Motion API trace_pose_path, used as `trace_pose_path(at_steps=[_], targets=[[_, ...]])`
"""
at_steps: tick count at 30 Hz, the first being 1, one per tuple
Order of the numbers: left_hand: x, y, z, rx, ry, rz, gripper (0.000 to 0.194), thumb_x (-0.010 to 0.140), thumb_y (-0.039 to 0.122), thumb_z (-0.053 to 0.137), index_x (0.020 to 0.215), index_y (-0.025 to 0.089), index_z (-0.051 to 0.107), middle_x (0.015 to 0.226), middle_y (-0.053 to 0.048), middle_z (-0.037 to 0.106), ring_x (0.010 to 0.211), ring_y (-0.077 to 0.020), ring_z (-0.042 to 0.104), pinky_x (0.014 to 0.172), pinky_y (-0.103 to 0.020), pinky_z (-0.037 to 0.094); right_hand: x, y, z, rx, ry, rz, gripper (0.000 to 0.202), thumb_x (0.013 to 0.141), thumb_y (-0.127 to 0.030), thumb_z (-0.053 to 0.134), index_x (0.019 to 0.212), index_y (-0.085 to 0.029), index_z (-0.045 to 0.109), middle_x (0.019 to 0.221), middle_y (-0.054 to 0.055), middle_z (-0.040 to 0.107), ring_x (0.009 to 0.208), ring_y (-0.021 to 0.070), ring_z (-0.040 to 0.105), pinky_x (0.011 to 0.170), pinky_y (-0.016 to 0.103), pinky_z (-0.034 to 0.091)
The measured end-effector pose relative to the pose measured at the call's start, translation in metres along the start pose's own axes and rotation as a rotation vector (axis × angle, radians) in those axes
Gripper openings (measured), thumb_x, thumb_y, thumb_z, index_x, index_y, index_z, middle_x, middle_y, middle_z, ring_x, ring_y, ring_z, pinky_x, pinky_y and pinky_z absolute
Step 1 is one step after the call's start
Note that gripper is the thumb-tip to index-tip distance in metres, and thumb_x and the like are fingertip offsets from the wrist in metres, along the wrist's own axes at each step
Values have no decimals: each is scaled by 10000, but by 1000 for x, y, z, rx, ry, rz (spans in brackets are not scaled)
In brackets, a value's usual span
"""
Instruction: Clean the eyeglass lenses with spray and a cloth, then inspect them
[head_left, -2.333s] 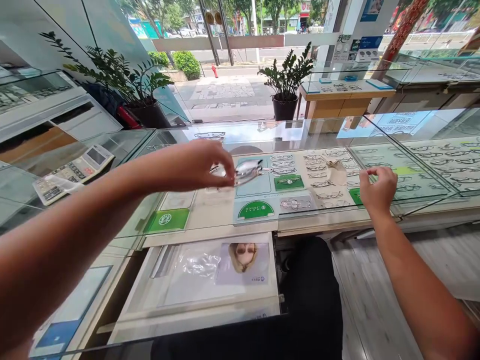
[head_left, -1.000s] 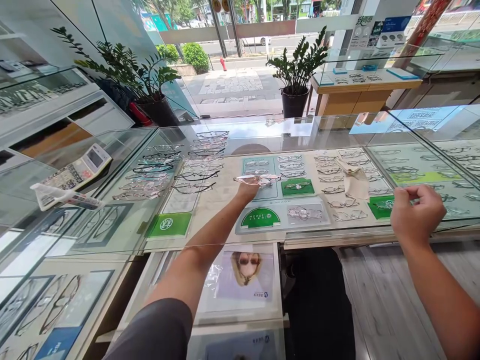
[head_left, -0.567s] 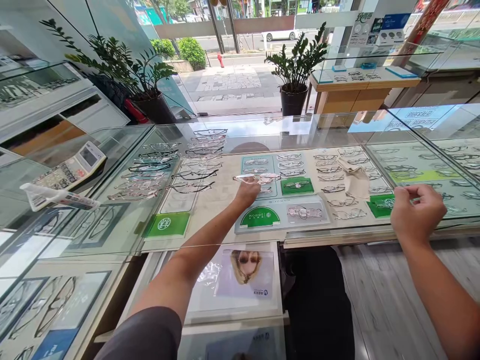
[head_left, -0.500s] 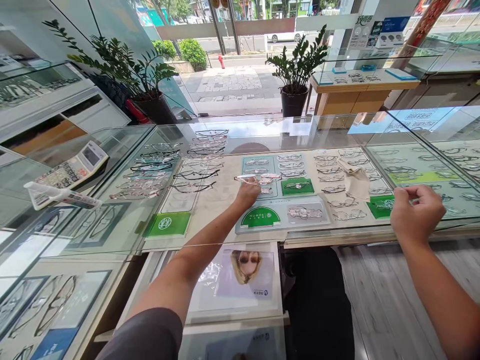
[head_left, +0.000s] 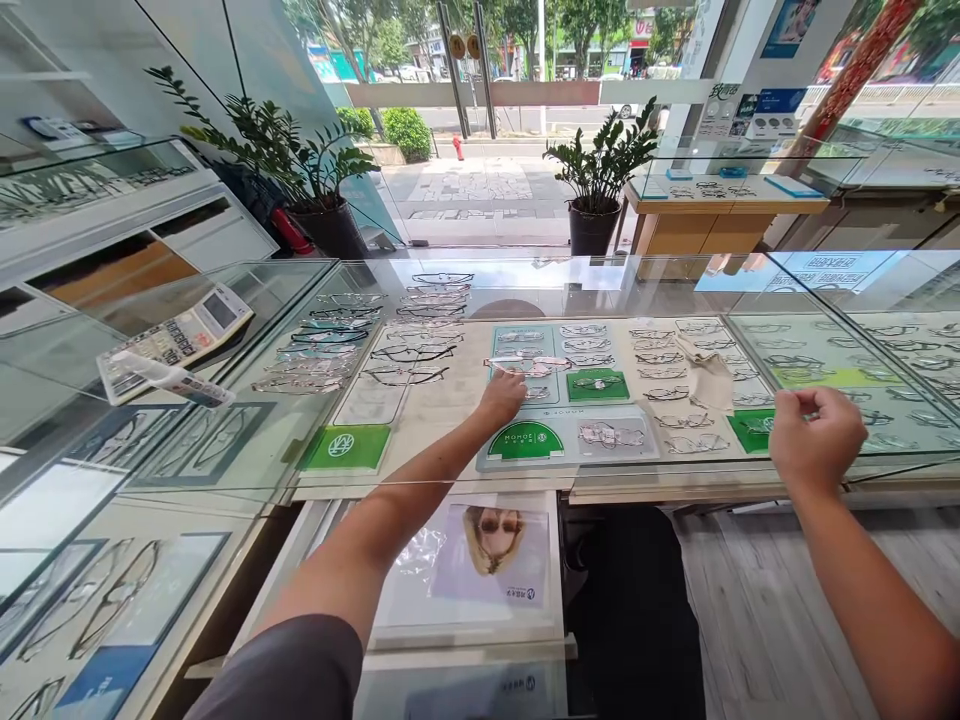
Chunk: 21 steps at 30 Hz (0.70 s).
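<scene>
My left hand reaches over the glass counter, its fingers closed on a pair of glasses held level above the blue display card. My right hand is curled with fingertips together near the counter's front edge, at the right; what it may hold is too small to tell. A beige cloth lies left of it, beside a green card. Rows of glasses lie around the cloth. Below my left hand sits a tray with a green semicircular label.
A calculator and a clear plastic piece rest on the glass at the left. An open drawer with a portrait card is below the counter. Potted plants stand behind it.
The view has tilted up slightly, so the counter's contents sit lower and a little further right on the left side. My left hand still holds the glasses; my right hand appears slightly further left.
</scene>
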<state>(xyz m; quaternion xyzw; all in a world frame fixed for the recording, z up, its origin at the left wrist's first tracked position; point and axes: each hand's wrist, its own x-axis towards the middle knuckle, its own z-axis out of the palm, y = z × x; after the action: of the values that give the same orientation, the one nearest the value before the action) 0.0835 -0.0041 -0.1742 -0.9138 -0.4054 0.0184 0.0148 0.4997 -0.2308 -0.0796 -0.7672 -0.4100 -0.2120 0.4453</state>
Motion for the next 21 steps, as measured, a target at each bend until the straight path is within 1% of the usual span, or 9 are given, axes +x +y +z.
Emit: trace_pose_path(at_steps=[4,8,9,11,14,15,17,20,21], targets=[[-39,22,-20,-14,1,-33,306,1071,181,439,1158,108,723,1270,-246,716,1247,-375,622,1034,-502,430,1,0,0,17,2,7,177,774,-421,545,699,-261,525,705,55,605,762,272,554,788,421,420],[-116,49,-50,-77,-118,-24,322,1130,278,350,1146,158,649,923,-126,735,851,-284,666,801,-400,444,1,0,1,8,2,8,177,753,-419,547,691,-256,518,703,51,601,745,258,541,786,410,422],[-139,55,-62,-155,-207,-28,317,1135,290,325,1124,181,622,857,-98,713,771,-270,637,741,-384,416,1,0,1,4,2,5,174,750,-416,545,690,-256,515,702,51,599,743,256,538,787,410,422],[-183,68,-96,-387,-372,139,294,1140,345,339,1006,227,573,857,-66,695,742,-239,604,705,-356,387,1,2,2,0,4,-3,171,749,-413,543,687,-257,512,700,53,597,740,254,530,790,413,421],[-225,81,-157,-679,-456,366,397,1162,407,306,839,237,462,765,-28,613,655,-192,508,683,-339,380,1,3,4,9,11,-18,171,747,-415,540,687,-257,512,690,49,587,725,248,518,794,417,422],[-230,83,-175,-717,-426,405,422,1166,420,306,810,235,433,721,-16,570,630,-184,470,685,-337,382,1,4,4,11,12,-20,170,743,-415,538,689,-257,512,685,46,581,717,245,513,796,418,424],[-223,81,-204,-695,-253,416,471,1178,438,285,779,230,427,665,1,511,596,-170,432,704,-337,392,2,3,5,10,8,-17,165,738,-412,535,689,-257,509,676,42,568,705,238,503,806,420,430],[-179,63,-221,-473,143,351,578,1171,514,307,691,220,437,587,10,434,573,-167,397,709,-342,383,3,2,6,-1,-17,7,151,739,-393,536,688,-255,502,680,43,564,705,234,498,830,423,439],[-158,56,-221,-381,228,295,578,1171,501,320,696,215,483,612,-7,477,611,-180,438,712,-341,387,3,2,6,-8,-28,16,142,739,-383,536,688,-255,500,684,45,564,710,235,497,835,422,440]])
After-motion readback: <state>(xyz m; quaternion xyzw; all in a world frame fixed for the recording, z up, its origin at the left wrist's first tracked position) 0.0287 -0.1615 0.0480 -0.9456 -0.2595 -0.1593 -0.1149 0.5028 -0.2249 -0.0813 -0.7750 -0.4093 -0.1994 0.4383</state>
